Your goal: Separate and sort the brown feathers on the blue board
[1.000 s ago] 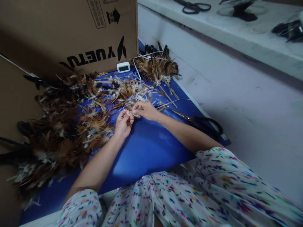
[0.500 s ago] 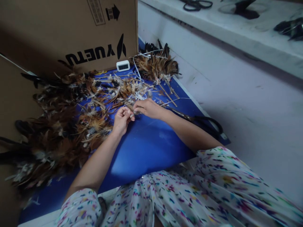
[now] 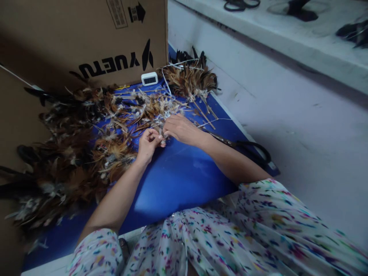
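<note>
My left hand [image 3: 148,145] and my right hand [image 3: 181,129] meet over a blue board [image 3: 178,180], both pinched on a small tuft of feathers [image 3: 162,140] between the fingertips. Just beyond the hands lies a tangle of loose brown and white feathers with pale strips [image 3: 149,107]. A large heap of brown and black feathers [image 3: 66,161] spreads to the left of my left forearm. A tied feather bundle [image 3: 189,78] lies at the far right corner of the board.
A cardboard box [image 3: 86,38] stands behind the feathers, with a small white digital clock [image 3: 149,79] at its foot. Black-handled scissors [image 3: 247,149] lie on the board by my right forearm. A pale ledge [image 3: 287,34] at upper right holds another pair of scissors [image 3: 241,4].
Both hands have shifted slightly up and toward the loose feather tangle, still pinched together on the small tuft. The view has dipped a little.
</note>
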A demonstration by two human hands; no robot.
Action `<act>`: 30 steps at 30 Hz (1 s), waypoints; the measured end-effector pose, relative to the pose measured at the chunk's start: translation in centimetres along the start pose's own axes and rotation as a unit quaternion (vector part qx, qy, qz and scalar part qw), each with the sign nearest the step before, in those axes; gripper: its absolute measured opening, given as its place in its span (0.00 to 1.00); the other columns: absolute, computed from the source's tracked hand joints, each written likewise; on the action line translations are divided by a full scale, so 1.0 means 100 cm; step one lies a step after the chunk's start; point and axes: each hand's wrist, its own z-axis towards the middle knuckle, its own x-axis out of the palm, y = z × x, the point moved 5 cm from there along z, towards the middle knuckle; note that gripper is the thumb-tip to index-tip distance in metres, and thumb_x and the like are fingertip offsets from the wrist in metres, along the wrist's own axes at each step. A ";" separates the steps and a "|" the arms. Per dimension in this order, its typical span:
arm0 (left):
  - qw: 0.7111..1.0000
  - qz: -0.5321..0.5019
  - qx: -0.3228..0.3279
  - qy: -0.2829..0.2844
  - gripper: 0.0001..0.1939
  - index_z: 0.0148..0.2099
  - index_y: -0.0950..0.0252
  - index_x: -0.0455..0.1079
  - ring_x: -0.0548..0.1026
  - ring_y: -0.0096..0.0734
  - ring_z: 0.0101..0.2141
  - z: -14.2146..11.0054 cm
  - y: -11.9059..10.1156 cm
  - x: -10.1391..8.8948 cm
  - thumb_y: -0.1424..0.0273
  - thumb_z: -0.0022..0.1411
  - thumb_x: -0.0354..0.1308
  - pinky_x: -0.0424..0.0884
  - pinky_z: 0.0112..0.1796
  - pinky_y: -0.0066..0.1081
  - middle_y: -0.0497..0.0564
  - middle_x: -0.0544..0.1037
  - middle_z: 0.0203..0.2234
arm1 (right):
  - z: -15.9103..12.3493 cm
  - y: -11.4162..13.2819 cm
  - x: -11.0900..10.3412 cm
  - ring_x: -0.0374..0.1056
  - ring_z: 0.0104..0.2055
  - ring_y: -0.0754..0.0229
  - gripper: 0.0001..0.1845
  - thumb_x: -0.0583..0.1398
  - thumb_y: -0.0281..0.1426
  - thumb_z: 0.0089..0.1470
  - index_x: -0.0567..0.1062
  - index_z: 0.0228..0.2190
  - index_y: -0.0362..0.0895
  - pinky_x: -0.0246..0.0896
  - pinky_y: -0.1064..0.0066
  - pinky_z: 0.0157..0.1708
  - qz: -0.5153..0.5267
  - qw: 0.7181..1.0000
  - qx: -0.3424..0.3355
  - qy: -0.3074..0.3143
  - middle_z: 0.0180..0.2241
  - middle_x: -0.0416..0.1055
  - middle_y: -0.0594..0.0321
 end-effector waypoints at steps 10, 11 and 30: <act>0.999 0.050 -0.012 0.014 0.19 0.32 0.68 0.68 0.73 0.24 0.19 -0.002 0.000 0.002 0.62 0.45 0.71 0.72 0.25 0.27 0.47 0.75 0.19 | 0.001 0.004 -0.002 0.59 0.38 0.57 0.15 0.50 0.34 0.64 0.73 0.34 0.39 0.48 0.66 0.39 -0.003 1.000 -0.027 0.009 0.33 0.69 0.56; 0.998 0.053 -0.014 0.014 0.19 0.32 0.68 0.69 0.73 0.24 0.19 -0.002 0.000 0.002 0.62 0.45 0.71 0.72 0.25 0.27 0.47 0.75 0.19 | 0.002 0.004 -0.003 0.59 0.38 0.57 0.16 0.50 0.34 0.65 0.73 0.33 0.39 0.47 0.66 0.39 -0.006 1.000 -0.030 0.007 0.32 0.68 0.57; 0.997 0.065 0.004 0.038 0.15 0.30 0.67 0.69 0.72 0.23 0.20 -0.003 -0.003 0.008 0.62 0.49 0.68 0.70 0.26 0.26 0.47 0.74 0.19 | -0.001 -0.011 0.005 0.62 0.40 0.58 0.11 0.52 0.26 0.60 0.74 0.40 0.40 0.56 0.64 0.44 0.156 0.987 -0.018 0.015 0.35 0.70 0.56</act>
